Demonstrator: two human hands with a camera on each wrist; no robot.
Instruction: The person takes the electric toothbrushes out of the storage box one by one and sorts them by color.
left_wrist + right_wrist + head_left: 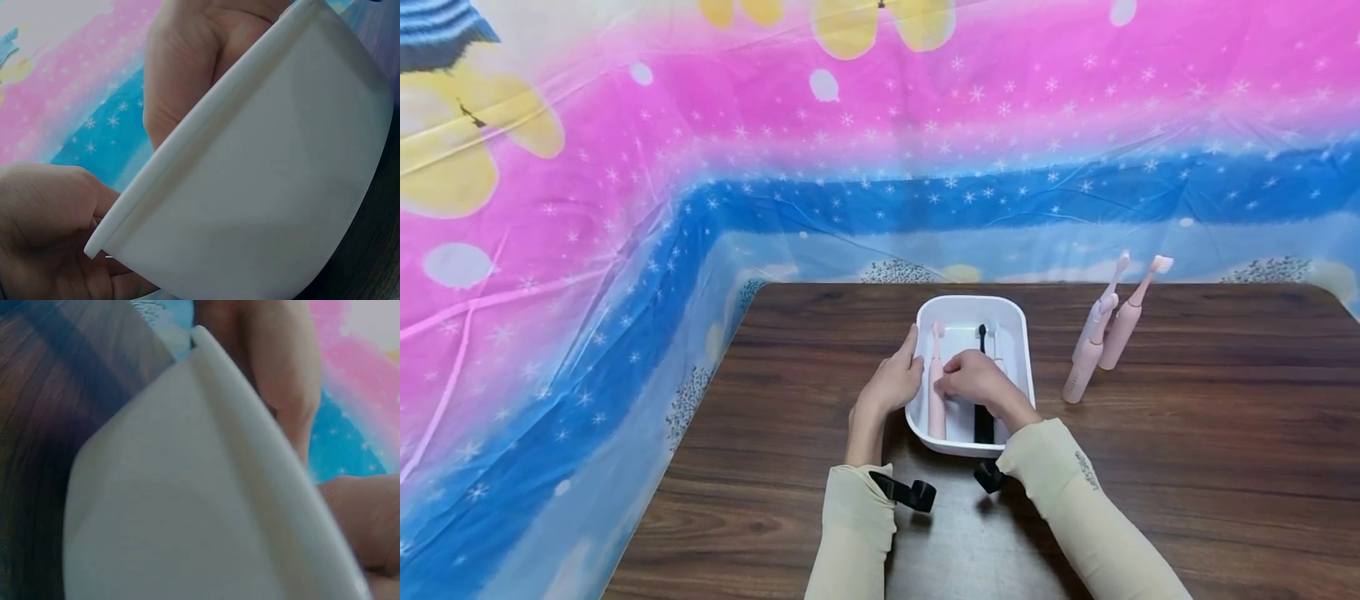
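A white plastic tray (pixel 970 450) stands on the table with electric toothbrushes lying lengthwise inside. My left hand (pixel 891 379) holds the tray's left side, its fingers and thumb at the rim. Inside the tray, my right hand (pixel 981 383) reaches across with curled fingers and pinches the handle of a pink electric toothbrush (pixel 937 412) along the left wall. Under the right hand lies a black electric toothbrush (pixel 982 427), partly covered. A white toothbrush (pixel 998 346) beside it is mostly hidden. Both wrist views are largely filled by the tray's outer wall (pixel 262 162).
To the right of the tray stand three electric toothbrushes upright: a pink one in front (pixel 1081 375), another pink one behind (pixel 1122 333) and a pale lilac one (pixel 1092 325). The dark wooden table (pixel 1225 467) ends at a patterned cloth (pixel 925 200).
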